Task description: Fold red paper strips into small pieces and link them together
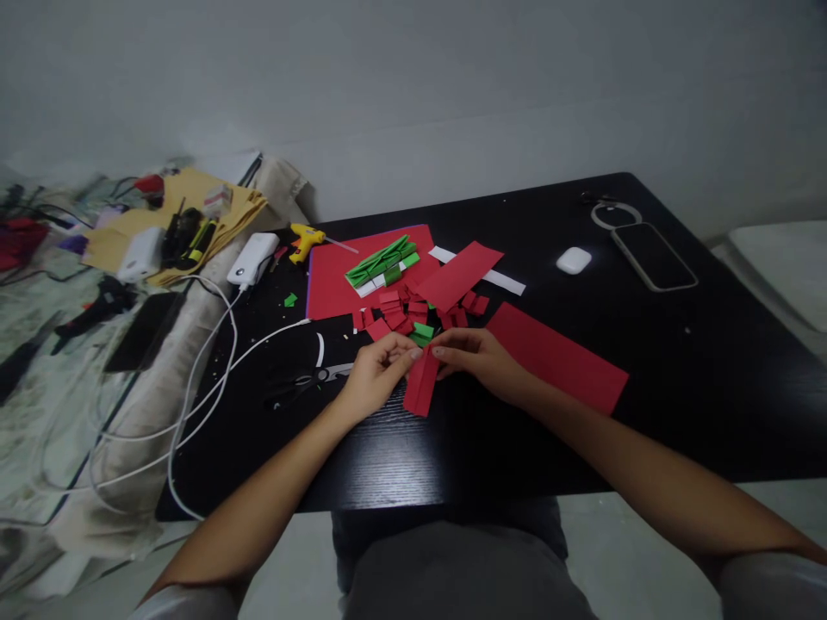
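Note:
A narrow red paper strip (421, 389) with a lengthwise crease is pinched at its far end between both hands. My left hand (381, 368) grips it from the left, thumb on top. From the right, my right hand (470, 357) holds the same end, fingers closed. Just beyond the fingertips lies a pile of small folded red paper pieces (391, 312), with a green folded piece (422, 334) among them. A wide red paper strip (559, 357) lies partly under my right forearm. Black-handled scissors (310, 379) rest left of my left hand, their blade tips near its fingers.
Behind the pile are a red sheet (329, 284), folded green paper (382, 261), a white strip (507, 282) and a yellow glue gun (303, 243). A power bank (253, 258) trails white cables (226, 362) at left. An earbud case (574, 260) and phone (655, 257) lie right.

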`<state>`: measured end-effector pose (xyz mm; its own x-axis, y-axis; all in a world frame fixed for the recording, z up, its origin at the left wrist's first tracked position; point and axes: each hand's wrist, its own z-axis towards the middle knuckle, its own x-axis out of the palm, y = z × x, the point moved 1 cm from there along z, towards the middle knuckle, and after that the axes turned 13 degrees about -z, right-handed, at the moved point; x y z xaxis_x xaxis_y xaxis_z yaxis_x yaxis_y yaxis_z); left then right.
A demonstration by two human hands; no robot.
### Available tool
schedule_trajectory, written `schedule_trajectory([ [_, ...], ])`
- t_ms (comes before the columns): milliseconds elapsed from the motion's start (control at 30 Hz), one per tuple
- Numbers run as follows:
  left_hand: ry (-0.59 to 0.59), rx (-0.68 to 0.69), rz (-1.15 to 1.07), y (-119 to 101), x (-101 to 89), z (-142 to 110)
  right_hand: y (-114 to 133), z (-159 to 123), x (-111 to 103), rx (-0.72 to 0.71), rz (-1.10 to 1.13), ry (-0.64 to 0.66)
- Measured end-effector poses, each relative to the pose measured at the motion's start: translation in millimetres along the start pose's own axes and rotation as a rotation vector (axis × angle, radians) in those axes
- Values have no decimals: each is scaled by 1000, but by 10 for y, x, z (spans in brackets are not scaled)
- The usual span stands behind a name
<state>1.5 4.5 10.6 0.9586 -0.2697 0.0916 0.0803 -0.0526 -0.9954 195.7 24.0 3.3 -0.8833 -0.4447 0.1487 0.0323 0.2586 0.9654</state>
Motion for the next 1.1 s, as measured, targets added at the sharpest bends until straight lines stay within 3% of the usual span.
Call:
schedule_trajectory([
  [400,9,-9,64,14,7,-7,-7,-13,19,-99,-188,-67],
  [1100,25,20,108,89,-4,-1,-33,16,3,-74,-163,-104],
])
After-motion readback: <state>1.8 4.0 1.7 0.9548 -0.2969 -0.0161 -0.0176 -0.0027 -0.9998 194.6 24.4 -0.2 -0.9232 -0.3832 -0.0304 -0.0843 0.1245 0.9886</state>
